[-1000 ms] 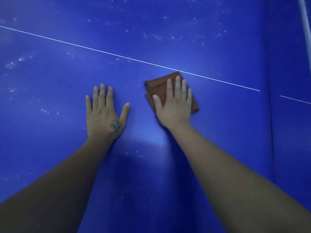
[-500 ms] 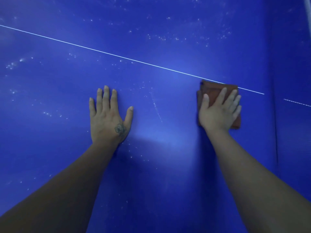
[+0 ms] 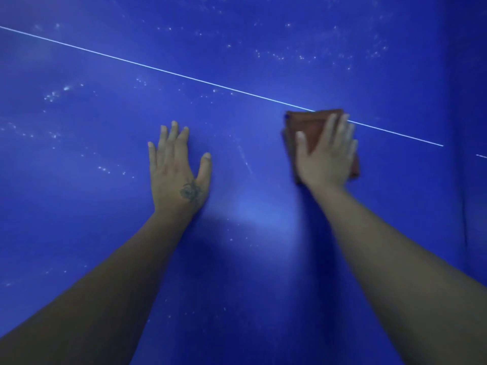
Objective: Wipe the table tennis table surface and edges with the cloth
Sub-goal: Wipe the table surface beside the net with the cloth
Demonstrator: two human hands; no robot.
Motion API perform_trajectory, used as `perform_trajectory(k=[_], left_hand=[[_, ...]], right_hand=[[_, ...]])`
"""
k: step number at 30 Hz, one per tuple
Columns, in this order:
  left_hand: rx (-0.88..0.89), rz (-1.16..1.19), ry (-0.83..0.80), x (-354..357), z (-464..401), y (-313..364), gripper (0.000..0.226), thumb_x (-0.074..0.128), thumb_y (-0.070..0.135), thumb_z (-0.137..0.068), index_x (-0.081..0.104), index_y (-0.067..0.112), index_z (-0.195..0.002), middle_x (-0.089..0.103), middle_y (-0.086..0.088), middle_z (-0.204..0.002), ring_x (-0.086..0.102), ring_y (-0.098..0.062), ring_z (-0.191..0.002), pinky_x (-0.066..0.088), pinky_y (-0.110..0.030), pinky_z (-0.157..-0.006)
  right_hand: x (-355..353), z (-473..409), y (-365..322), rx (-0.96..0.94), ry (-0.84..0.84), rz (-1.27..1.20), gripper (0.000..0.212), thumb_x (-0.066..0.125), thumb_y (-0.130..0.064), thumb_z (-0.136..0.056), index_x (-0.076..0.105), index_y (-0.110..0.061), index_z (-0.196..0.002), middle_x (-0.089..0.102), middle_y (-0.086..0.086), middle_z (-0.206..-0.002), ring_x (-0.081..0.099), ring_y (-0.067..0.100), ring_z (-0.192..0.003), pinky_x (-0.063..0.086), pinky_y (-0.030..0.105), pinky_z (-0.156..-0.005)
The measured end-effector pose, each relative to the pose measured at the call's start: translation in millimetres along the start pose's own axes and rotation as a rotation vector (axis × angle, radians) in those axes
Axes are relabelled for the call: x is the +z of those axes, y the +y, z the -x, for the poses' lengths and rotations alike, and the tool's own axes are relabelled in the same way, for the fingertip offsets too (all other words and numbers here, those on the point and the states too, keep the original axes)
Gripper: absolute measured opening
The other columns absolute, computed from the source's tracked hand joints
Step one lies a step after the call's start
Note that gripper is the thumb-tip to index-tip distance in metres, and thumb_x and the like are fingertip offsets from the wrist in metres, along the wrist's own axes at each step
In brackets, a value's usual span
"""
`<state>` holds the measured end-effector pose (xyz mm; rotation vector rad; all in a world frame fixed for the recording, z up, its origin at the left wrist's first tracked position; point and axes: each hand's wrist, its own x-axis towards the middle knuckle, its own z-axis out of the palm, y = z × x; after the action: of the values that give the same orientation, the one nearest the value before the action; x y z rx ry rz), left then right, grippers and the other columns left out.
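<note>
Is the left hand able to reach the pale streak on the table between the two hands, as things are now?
Probably yes. The left hand lies flat on the table, and the streak is just beside its thumb with only bare surface between. The cloth is under the right hand, farther right.

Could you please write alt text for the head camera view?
A right hand presses a folded brown cloth flat on a blue table, at its thin white line. The left hand rests flat beside it, among pale specks.
</note>
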<state>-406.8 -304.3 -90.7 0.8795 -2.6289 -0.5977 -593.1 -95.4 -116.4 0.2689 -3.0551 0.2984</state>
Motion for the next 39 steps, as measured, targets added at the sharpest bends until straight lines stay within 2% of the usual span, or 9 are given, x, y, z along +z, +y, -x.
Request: perform_trajectory(k=[4, 7, 15, 19, 22, 27, 31, 35, 39], left_hand=[[0.01, -0.111, 0.113, -39, 15, -57, 0.067, 0.046, 0.045, -0.107, 0.044, 0.003, -0.159, 0.033, -0.016, -0.172, 0.02, -0.034, -0.165, 0.007, -0.053, -0.135], [-0.011, -0.196, 0.033, -56, 44, -95, 0.074, 0.041, 0.052, -0.105, 0.042, 0.003, -0.16, 0.03, -0.017, -0.174, 0.018, -0.033, -0.165, 0.007, -0.055, -0.135], [-0.009, -0.282, -0.094, -45, 51, -112, 0.077, 0.037, 0.058, -0.104, 0.035, 0.012, -0.166, 0.024, -0.008, -0.178, 0.011, -0.027, -0.167, 0.008, -0.053, -0.135], [-0.007, -0.278, -0.093, -48, 51, -111, 0.076, 0.039, 0.057, -0.104, 0.036, 0.013, -0.166, 0.023, -0.007, -0.178, 0.011, -0.027, -0.167, 0.009, -0.052, -0.135], [-0.015, -0.292, -0.098, -49, 51, -110, 0.076, 0.037, 0.057, -0.104, 0.035, 0.013, -0.167, 0.022, -0.007, -0.178, 0.01, -0.026, -0.167, 0.009, -0.052, -0.135], [-0.019, -0.3, -0.083, -48, 51, -110, 0.075, 0.038, 0.056, -0.105, 0.037, 0.012, -0.166, 0.023, -0.007, -0.178, 0.011, -0.026, -0.167, 0.011, -0.052, -0.135], [-0.016, -0.314, -0.088, -48, 51, -111, 0.075, 0.039, 0.056, -0.105, 0.036, 0.013, -0.166, 0.023, -0.007, -0.178, 0.01, -0.026, -0.167, 0.012, -0.053, -0.135], [-0.008, -0.314, -0.086, -46, 49, -112, 0.074, 0.04, 0.056, -0.105, 0.037, 0.013, -0.166, 0.024, -0.007, -0.178, 0.01, -0.026, -0.167, 0.014, -0.054, -0.134], [-0.007, -0.317, -0.084, -46, 49, -113, 0.074, 0.041, 0.055, -0.105, 0.039, 0.013, -0.165, 0.025, -0.007, -0.177, 0.011, -0.026, -0.167, 0.015, -0.055, -0.134]], right_hand=[[-5, -17, 33, 0.162, -0.034, 0.032, 0.089, 0.027, -0.066, -0.102, 0.017, -0.006, -0.166, 0.008, 0.017, -0.174, 0.004, 0.033, -0.162, 0.005, 0.052, -0.13], [0, -20, 3, 0.186, -0.052, 0.033, 0.088, 0.026, -0.065, -0.102, 0.014, -0.006, -0.166, 0.005, 0.017, -0.174, 0.002, 0.034, -0.162, 0.002, 0.05, -0.131], [18, 9, -139, -0.256, -0.139, 0.03, 0.084, 0.025, -0.064, -0.104, 0.012, -0.01, -0.167, 0.003, 0.013, -0.175, 0.0, 0.029, -0.162, 0.001, 0.045, -0.131], [21, 22, -159, -0.389, -0.195, -0.002, 0.079, 0.023, -0.062, -0.106, 0.01, -0.014, -0.168, 0.0, 0.007, -0.176, -0.004, 0.024, -0.162, -0.003, 0.043, -0.131], [16, 18, -130, -0.286, -0.17, 0.004, 0.076, 0.025, -0.061, -0.107, 0.012, -0.017, -0.168, 0.001, 0.006, -0.176, -0.001, 0.024, -0.163, -0.001, 0.044, -0.131], [2, -12, -54, 0.077, -0.078, 0.003, 0.078, 0.029, -0.06, -0.106, 0.018, -0.011, -0.166, 0.006, 0.013, -0.175, 0.003, 0.03, -0.162, 0.002, 0.05, -0.131], [10, -43, -74, 0.17, -0.094, -0.007, 0.084, 0.027, -0.064, -0.103, 0.014, -0.012, -0.167, 0.002, 0.013, -0.175, -0.002, 0.031, -0.162, -0.002, 0.048, -0.13], [18, -62, -124, 0.025, -0.126, -0.006, 0.085, 0.024, -0.066, -0.103, 0.012, -0.011, -0.167, 0.001, 0.014, -0.175, -0.003, 0.031, -0.162, -0.001, 0.048, -0.131], [23, -54, -178, -0.261, -0.186, -0.012, 0.084, 0.027, -0.067, -0.103, 0.014, -0.014, -0.167, 0.003, 0.01, -0.175, 0.0, 0.028, -0.162, 0.0, 0.045, -0.131]])
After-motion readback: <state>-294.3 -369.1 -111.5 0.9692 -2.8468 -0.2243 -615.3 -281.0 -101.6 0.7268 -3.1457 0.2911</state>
